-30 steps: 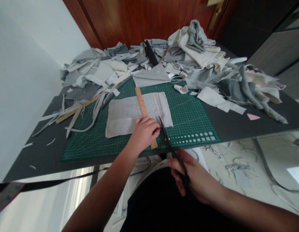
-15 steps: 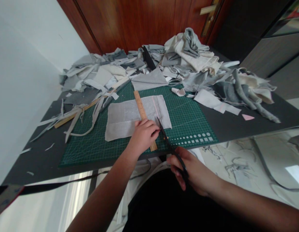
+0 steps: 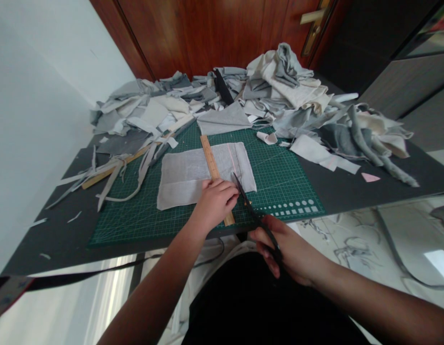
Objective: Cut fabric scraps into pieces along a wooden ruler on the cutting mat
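Note:
A grey rectangle of fabric (image 3: 186, 173) lies flat on the green cutting mat (image 3: 279, 182). A wooden ruler (image 3: 211, 162) runs across it from back to front, beside a pink line marked on the cloth. My left hand (image 3: 214, 201) presses down on the ruler and the cloth's near edge, fingers curled. My right hand (image 3: 290, 251), below the table's front edge, grips black scissors (image 3: 252, 211). Their blades point up and left into the fabric's near edge, along the pink line.
A big heap of grey and cream fabric scraps (image 3: 286, 96) fills the back and right of the dark table (image 3: 351, 191). Strips and a long wooden stick (image 3: 110, 165) lie at the left. A pink triangle (image 3: 370, 177) sits at the right. Offcuts litter the floor.
The scissors' blades have slid a little further into the fabric's near edge. My right hand moved slightly up toward the table. My left hand stays on the ruler.

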The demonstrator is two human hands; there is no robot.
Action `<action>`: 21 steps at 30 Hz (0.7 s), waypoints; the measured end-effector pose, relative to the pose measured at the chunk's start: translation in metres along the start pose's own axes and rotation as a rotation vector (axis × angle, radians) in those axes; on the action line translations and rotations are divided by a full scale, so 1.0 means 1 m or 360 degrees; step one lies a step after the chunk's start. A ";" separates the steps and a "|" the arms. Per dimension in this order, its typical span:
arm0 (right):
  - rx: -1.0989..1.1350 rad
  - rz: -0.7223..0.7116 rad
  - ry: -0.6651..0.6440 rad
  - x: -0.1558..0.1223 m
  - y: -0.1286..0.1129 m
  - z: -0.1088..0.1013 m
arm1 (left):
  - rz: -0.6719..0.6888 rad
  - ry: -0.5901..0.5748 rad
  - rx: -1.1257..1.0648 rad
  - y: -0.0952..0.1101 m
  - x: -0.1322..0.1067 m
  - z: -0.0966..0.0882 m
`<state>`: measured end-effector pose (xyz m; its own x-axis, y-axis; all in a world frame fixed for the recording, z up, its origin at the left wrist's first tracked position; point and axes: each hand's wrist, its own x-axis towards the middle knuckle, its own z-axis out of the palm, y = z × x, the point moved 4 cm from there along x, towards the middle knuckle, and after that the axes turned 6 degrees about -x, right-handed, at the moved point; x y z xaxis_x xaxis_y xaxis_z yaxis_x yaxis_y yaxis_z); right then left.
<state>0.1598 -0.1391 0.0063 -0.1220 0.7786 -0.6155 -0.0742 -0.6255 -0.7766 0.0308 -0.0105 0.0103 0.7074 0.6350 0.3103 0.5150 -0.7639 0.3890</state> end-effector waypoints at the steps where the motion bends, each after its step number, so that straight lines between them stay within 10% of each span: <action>1: 0.0002 0.0010 -0.0007 0.000 -0.001 -0.001 | 0.0001 0.0005 0.0013 0.000 0.000 0.000; 21: 0.0043 0.0084 -0.0061 -0.013 0.011 0.000 | -0.0148 -0.0010 0.0132 0.003 -0.001 0.000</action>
<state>0.1600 -0.1557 0.0057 -0.1645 0.7426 -0.6492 -0.0933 -0.6670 -0.7392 0.0316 -0.0139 0.0111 0.6575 0.7031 0.2708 0.6167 -0.7087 0.3426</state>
